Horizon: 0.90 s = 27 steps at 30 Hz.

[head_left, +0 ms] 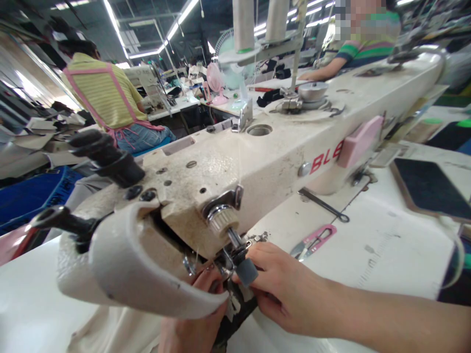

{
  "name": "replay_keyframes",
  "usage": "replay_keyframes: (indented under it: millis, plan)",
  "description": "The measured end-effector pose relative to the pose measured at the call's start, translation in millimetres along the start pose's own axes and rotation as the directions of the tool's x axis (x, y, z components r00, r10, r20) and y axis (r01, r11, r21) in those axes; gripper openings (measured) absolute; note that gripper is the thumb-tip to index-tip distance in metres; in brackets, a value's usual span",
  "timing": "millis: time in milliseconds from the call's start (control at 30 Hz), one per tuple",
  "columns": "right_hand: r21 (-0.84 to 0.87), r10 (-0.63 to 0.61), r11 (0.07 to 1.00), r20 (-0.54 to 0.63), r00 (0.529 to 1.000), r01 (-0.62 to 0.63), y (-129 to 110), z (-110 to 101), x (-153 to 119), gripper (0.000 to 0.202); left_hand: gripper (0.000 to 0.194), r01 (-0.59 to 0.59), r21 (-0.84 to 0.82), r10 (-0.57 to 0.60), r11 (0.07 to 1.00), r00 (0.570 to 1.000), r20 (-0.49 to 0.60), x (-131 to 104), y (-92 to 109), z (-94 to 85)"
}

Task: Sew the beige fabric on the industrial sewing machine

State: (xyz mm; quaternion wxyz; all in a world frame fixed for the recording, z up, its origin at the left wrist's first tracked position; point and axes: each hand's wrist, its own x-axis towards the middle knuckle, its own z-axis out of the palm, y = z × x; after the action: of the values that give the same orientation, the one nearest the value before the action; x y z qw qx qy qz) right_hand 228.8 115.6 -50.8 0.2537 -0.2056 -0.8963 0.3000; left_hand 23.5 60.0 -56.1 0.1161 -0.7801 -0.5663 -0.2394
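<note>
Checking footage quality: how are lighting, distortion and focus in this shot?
Head view: ceiling strip lights glare white; wide-angle lens bends the sewing machine; right hand and left hand are sharp; the background is softer, and one co-worker's face is pixelated.

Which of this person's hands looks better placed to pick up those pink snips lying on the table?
Probably the right hand: the pink snips lie just beyond it, while the left hand is tucked under the sewing machine.

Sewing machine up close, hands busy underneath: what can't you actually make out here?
- Needle area: head view, hidden behind the sewing machine head and the fingers.
- Left hand: mostly under the machine's curved cover, cut off by the bottom edge.
- What the right hand pinches: too small, covered by fingers.
- Red lettering: partly blocked by a pink block.
</note>
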Motion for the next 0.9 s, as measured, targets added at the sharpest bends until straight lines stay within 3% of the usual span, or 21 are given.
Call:
replay_keyframes:
  millis: [167,367,500,633,733,900]
  plan:
    - [-0.113,-0.004,0.993,0.092,0.996,0.014,-3,-2,1,0.044,0.013,-0.188,0.068,0.198,0.98,0.964,-0.175,4,-6,-3.6]
    - [-0.221,-0.008,0.974,0.179,0.984,0.048,-7,-2,3,0.042,0.018,-0.177,0.106,0.196,0.978,0.961,-0.197,7,-6,-5.1]
    - [-0.274,0.008,0.96,0.227,0.974,0.056,-7,1,5,0.039,0.016,-0.19,0.026,0.192,0.981,0.959,-0.208,2,-6,0.5]
    - [-0.272,0.015,0.961,0.222,0.975,0.046,-6,2,5,0.04,0.012,-0.144,-0.022,0.139,0.989,0.979,-0.151,-4,-10,4.8]
    - [-0.269,0.013,0.962,0.214,0.977,0.046,-6,2,4,0.038,0.013,-0.161,-0.016,0.16,0.987,0.985,-0.058,-5,-11,3.4]
    - [-0.26,-0.006,0.964,0.202,0.979,0.059,-6,2,4,0.036,0.016,-0.168,-0.063,0.168,0.984,0.986,-0.013,-4,-12,0.8]
